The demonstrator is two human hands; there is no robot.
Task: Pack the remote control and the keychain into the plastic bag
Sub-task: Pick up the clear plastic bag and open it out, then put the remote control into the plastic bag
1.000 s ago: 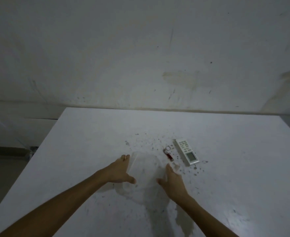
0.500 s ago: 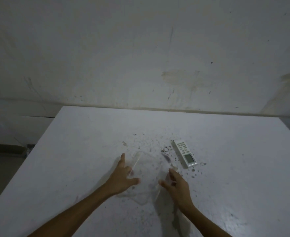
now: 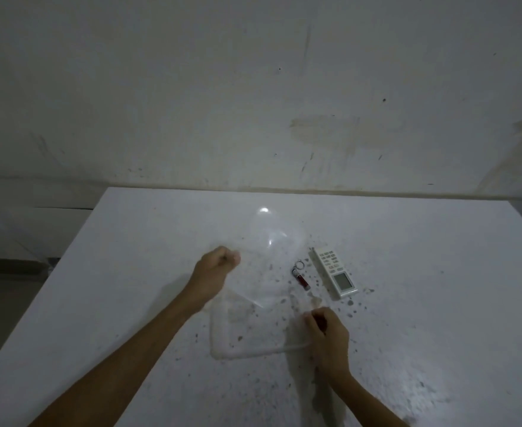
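Clear plastic is what both hands grip: I see my left hand (image 3: 219, 266) closed in a fist on one edge of the bag (image 3: 265, 263), lifted above the table (image 3: 438, 303), and my right hand (image 3: 327, 332) pinched shut on the opposite edge, nearer to me and lower. The bag stretches between them, its far end puffed up and catching a small bright glint, its near part lying slack on the tabletop. Nothing is inside it that I can make out.

Just right of the bag lies the keychain (image 3: 300, 275), a small dark red fob with a metal ring at its far end, flat on the table. Beside it, a little further right, the remote (image 3: 335, 272) lies face up, white, its screen toward me and its buttons away. The two are near each other but not touching, and both sit just beyond my right hand.

The table is white and matte, speckled with dark spots and stains clustered around the middle where the things lie. Behind it stands a pale wall (image 3: 253, 87), scuffed and marked with a yellowish patch. The room is dim.
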